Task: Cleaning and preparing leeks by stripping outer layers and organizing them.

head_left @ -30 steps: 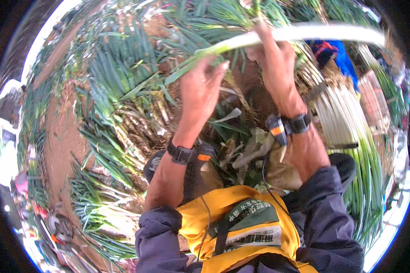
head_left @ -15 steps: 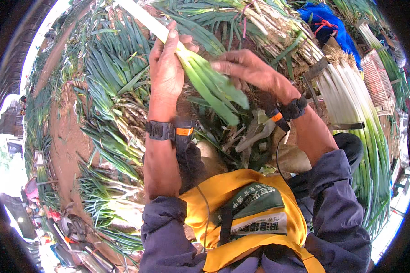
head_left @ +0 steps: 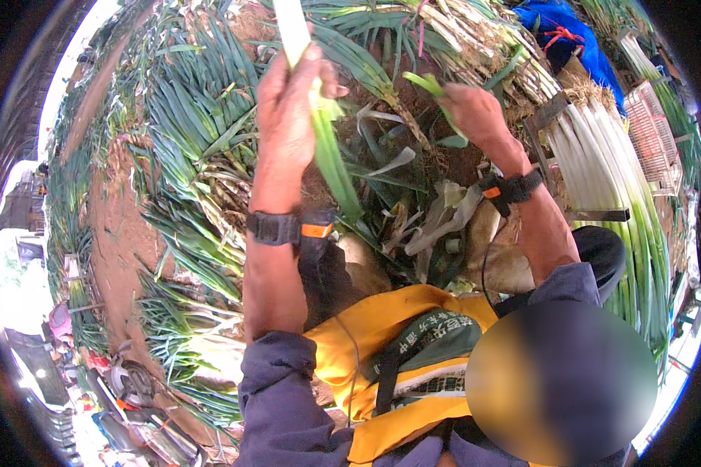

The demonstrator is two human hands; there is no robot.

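My left hand (head_left: pixel 287 105) is closed around a leek (head_left: pixel 291 31), its white stalk pointing up and away and its green leaves (head_left: pixel 336 167) hanging toward me. To the right, apart from the leek, my right hand (head_left: pixel 483 117) grips a torn green leaf (head_left: pixel 424 83), one end sticking out past the fingers. Beneath the hands lie loose leaf scraps (head_left: pixel 444 222) and another leek with roots (head_left: pixel 414 128) on the soil. Right of my right arm, a bundle of clean white-stalked leeks (head_left: pixel 600 156) rests in a metal frame (head_left: pixel 547 115).
Heaps of untrimmed leeks (head_left: pixel 187 117) cover the ground on the left, beside bare brown soil (head_left: pixel 121 249). More leeks with dirty roots (head_left: pixel 483 43) lie at the far side. A blue bag (head_left: pixel 572 43) and a pale plastic crate (head_left: pixel 651 136) are at the far right.
My right hand has moved right, away from the leek, with a leaf in it. Fewer leaves hang from the leek, which now stands closer to upright in the picture.
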